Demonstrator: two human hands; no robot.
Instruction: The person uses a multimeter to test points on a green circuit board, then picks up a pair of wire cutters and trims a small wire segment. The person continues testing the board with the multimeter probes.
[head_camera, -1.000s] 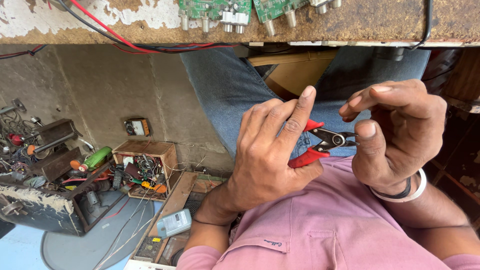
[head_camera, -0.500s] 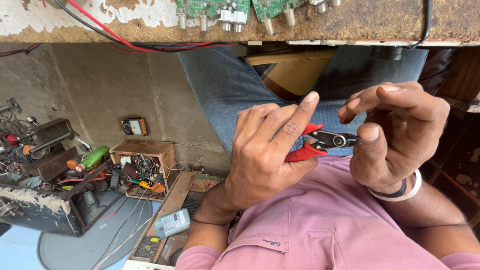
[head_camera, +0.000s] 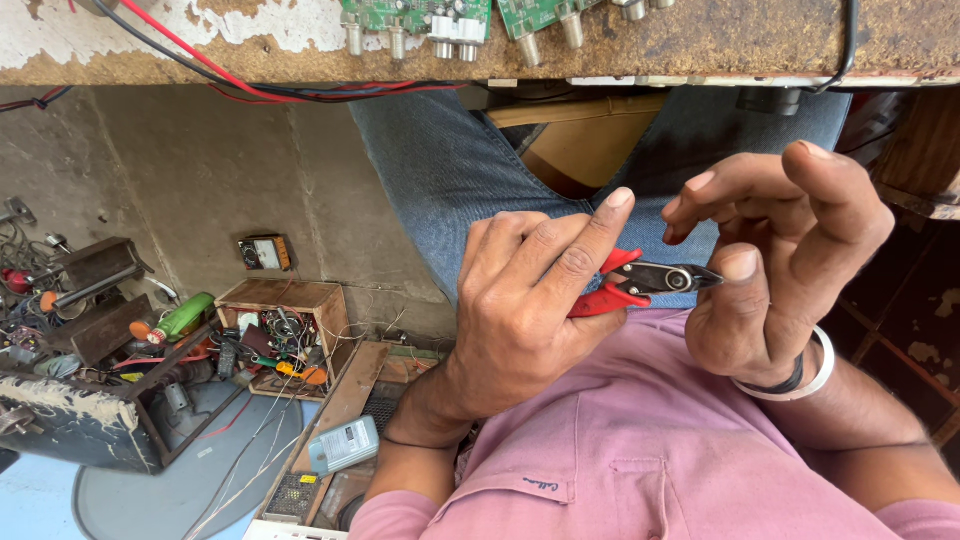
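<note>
Now your left hand (head_camera: 520, 310) clamps the red-handled cutters (head_camera: 640, 282); your right hand (head_camera: 780, 270) pinches together at the tip, so steady it before squeezing.

bench edge (head_camera: 700, 40) close above hands, cluttered floor boxes (head_camera: 290, 310) left

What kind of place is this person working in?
Probably a small electronics repair workshop. Green circuit boards and loose red and black wires lie on the worn bench, an open wooden box holds parts, and the left hand grips red-handled cutters.
</note>
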